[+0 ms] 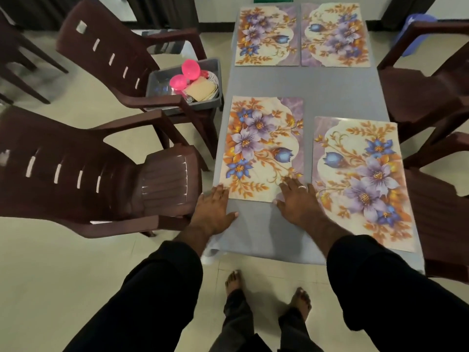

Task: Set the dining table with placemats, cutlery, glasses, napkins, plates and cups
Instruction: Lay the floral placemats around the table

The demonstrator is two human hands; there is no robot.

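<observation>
Pale floor tiles surround a narrow dining table [337, 95] under a grey cloth, with dark brown plastic chairs [83, 171] drawn up along both long sides, presumably one per place setting. Four floral placemats lie on it in two pairs: the far pair [302, 34] sits side by side at the far end, and the near right placemat [360, 179] lies a little skewed toward the table's right edge. The near left placemat [261, 148] is the one in hand, its near edge well back from the table's end.

On the seat of the far left chair rests a grey bin [214, 69], just beside the table's edge, likely so the rest of the setting stays within reach; it holds pink cups [187, 72], what looks like folded beige napkins [200, 90] and plates beneath them. Cutlery and glasses cannot be made out.

Both hands lie flat, fingers spread and gripping nothing. The left hand [215, 207] presses at the mat's near left corner, the right hand [295, 199] at its near right corner, seemingly to square it against its neighbour. Only the placemat stage appears done.
</observation>
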